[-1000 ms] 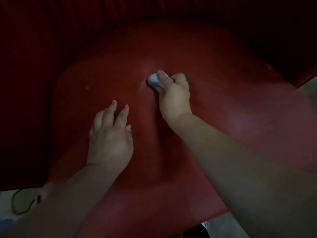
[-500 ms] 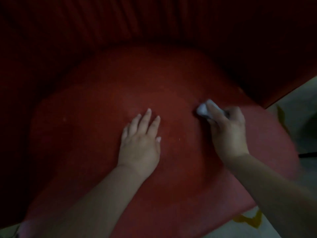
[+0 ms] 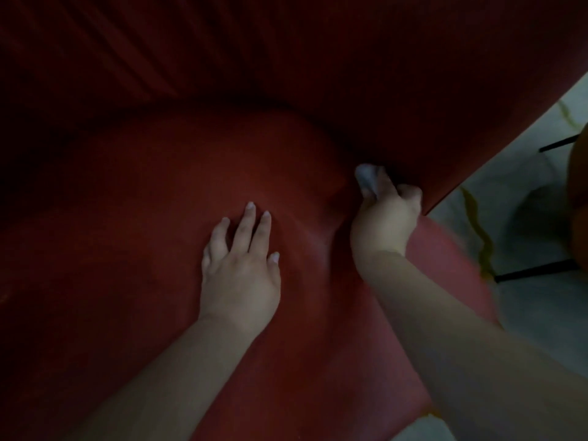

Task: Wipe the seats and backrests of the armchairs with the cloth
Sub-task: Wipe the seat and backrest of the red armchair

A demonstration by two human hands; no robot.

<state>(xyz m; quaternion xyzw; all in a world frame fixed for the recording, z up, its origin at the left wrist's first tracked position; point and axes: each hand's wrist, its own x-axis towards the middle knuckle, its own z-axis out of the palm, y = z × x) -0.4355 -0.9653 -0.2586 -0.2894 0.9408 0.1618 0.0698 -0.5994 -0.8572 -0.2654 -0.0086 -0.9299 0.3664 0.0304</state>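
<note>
With the left hand (image 3: 240, 275) spread flat on the red seat (image 3: 143, 218) at centre frame, the right hand (image 3: 385, 218) grips the pale cloth (image 3: 366, 175), seemingly at the right-hand seat crease, where firm, overlapping strokes would clean best.

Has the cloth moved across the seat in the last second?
Yes. The cloth, gripped by the right hand, went from mid-seat cushion rightward to the right armrest wall.
</note>
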